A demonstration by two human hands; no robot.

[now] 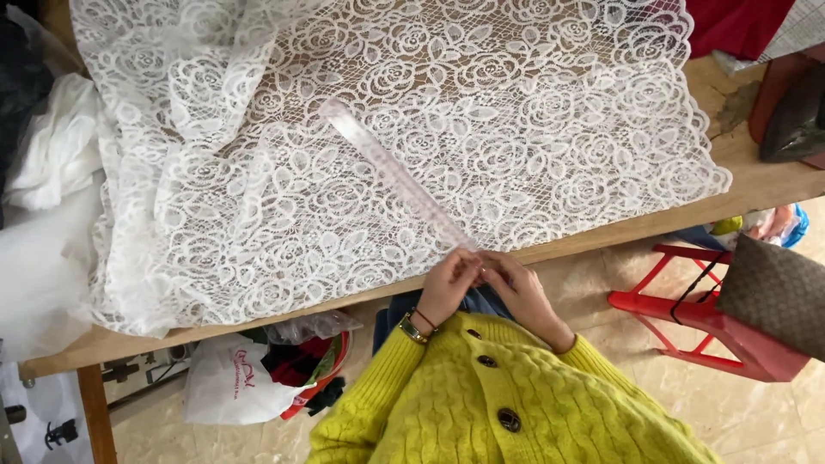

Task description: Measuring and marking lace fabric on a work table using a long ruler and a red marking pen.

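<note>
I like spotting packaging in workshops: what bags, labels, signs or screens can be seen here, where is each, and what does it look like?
White plastic bag: under the table, left of the yellow sleeve; crumpled, with a small red print.
Clear plastic bag: just below the table edge, above the white one; crinkled, see-through.
White sheet with a black figure: bottom left corner; partly cut off.
No screens or signs in view.

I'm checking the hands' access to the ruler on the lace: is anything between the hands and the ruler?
Nothing visible. Both the left hand and right hand meet at the near end of the clear ruler, which lies diagonally on the white lace fabric at the table edge.
</note>
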